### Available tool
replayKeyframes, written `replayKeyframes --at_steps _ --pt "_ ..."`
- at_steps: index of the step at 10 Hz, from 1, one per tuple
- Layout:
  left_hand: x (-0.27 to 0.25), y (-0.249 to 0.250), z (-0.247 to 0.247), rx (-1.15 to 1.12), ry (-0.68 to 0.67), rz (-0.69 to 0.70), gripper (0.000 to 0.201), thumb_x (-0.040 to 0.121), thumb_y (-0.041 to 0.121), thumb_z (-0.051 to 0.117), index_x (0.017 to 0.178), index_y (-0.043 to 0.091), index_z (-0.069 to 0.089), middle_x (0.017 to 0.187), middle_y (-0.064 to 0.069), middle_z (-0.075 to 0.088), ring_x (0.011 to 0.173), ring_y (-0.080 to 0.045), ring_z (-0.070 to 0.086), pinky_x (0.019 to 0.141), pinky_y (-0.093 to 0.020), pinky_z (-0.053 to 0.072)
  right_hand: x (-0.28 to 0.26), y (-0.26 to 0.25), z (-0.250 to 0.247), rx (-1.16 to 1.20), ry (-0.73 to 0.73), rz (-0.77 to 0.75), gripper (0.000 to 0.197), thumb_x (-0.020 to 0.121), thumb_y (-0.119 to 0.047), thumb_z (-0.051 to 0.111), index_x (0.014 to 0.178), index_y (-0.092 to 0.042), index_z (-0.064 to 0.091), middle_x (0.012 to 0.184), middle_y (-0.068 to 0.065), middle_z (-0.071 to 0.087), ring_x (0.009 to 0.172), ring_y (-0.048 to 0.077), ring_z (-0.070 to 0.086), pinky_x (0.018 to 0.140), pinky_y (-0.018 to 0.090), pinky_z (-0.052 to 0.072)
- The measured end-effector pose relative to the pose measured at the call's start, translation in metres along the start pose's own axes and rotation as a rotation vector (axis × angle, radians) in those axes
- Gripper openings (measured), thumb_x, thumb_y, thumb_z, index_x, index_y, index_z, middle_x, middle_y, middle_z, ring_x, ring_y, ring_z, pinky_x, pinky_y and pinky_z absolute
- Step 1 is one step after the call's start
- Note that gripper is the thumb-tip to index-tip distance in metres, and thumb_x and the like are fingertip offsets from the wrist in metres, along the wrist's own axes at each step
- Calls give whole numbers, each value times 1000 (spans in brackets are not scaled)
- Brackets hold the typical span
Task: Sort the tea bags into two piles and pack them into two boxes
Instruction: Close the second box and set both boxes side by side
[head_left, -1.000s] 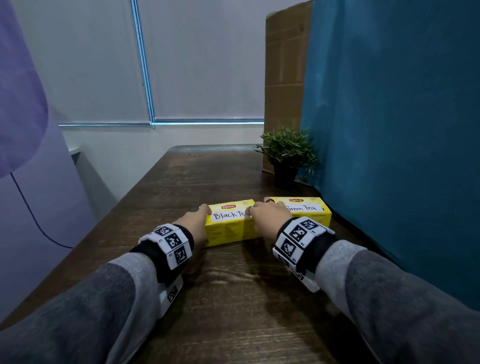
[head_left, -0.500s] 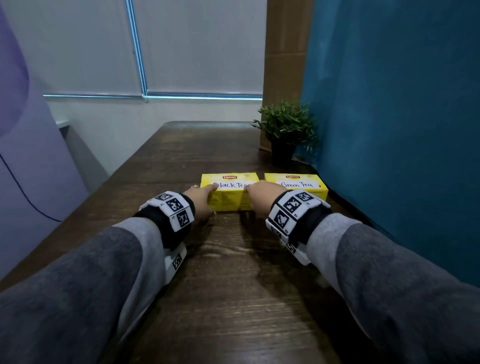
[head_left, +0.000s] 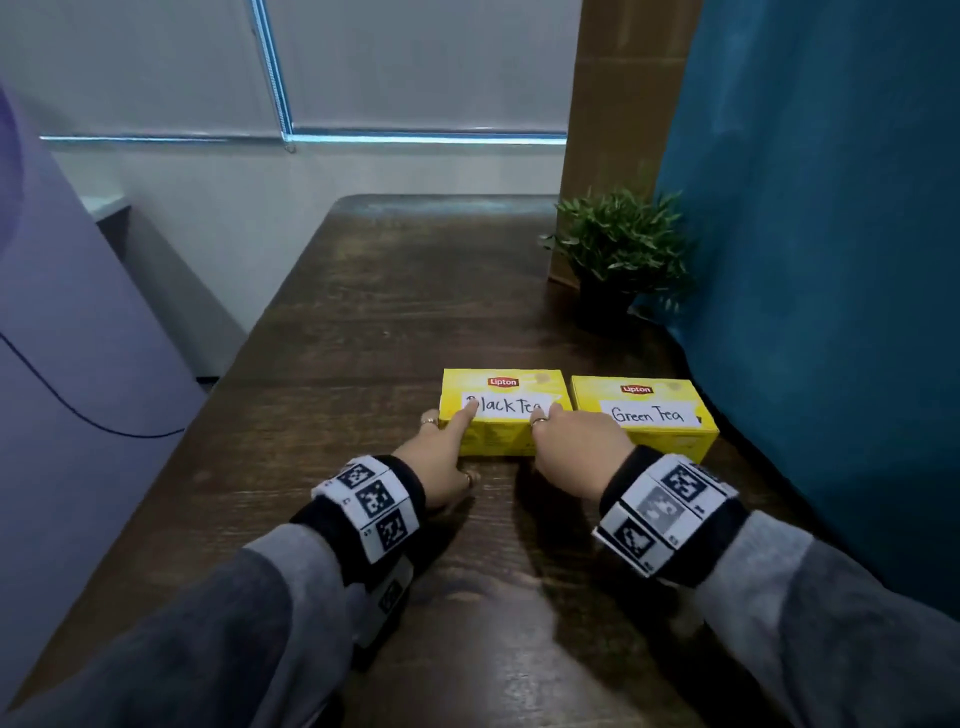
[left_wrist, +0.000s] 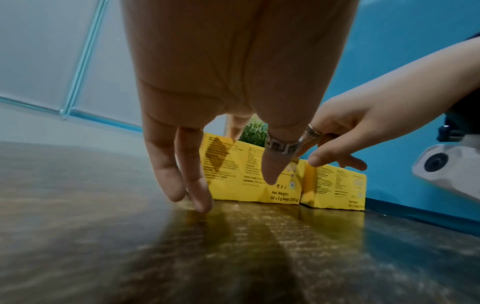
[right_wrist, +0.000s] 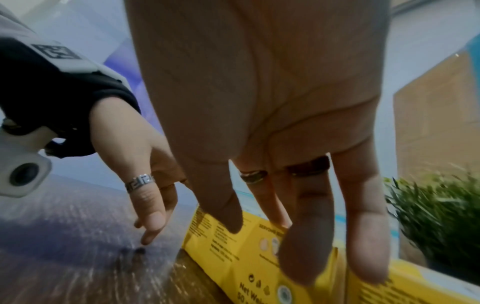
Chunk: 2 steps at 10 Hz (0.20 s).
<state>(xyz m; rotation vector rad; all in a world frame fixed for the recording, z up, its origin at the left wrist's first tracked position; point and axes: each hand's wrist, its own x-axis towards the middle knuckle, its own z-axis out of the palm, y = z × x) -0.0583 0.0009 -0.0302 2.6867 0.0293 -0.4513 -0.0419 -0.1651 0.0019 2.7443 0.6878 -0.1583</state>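
Two yellow Lipton boxes stand side by side, lids shut, on the dark wooden table (head_left: 363, 338). The left one is labelled Black Tea (head_left: 511, 387), the right one Green Tea (head_left: 670, 395). My left hand (head_left: 441, 457) lays its straight forefinger on the Black Tea label, while its other fingers (left_wrist: 192, 185) point down to the table beside the box (left_wrist: 249, 176). My right hand (head_left: 576, 447) rests straight fingers on the right end of the same lid (right_wrist: 249, 267). No loose tea bags are in view.
A small potted plant (head_left: 618, 260) stands behind the boxes against a cardboard panel (head_left: 623, 78). A blue partition (head_left: 831, 312) runs close along the right of the Green Tea box. The table's left edge drops off near a purple surface (head_left: 78, 364).
The head view has tilted down. My left forefinger has come up from the box's left side onto its label. The right hand stays at the right end of the Black Tea box.
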Motion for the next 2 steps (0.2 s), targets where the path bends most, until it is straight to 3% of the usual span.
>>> replayKeyframes --at_steps 1,2 --pt "-4 -1 -10 -78 -52 -29 99 85 24 62 143 46 -15 156 -16 -13 132 -35 40 105 -37 40 7 11 -13 100 -52 28 48 97 -14 31 144 -9 27 137 11 43 107 33 60 72 37 41" --pt "-19 0 -18 -109 -47 -68 101 84 17 62 143 47 -14 155 -15 -19 124 -35 49 97 -35 45 -4 19 -22 237 -17 34 54 97 -21 37 148 -21 21 150 2 28 109 34 60 81 40 48"
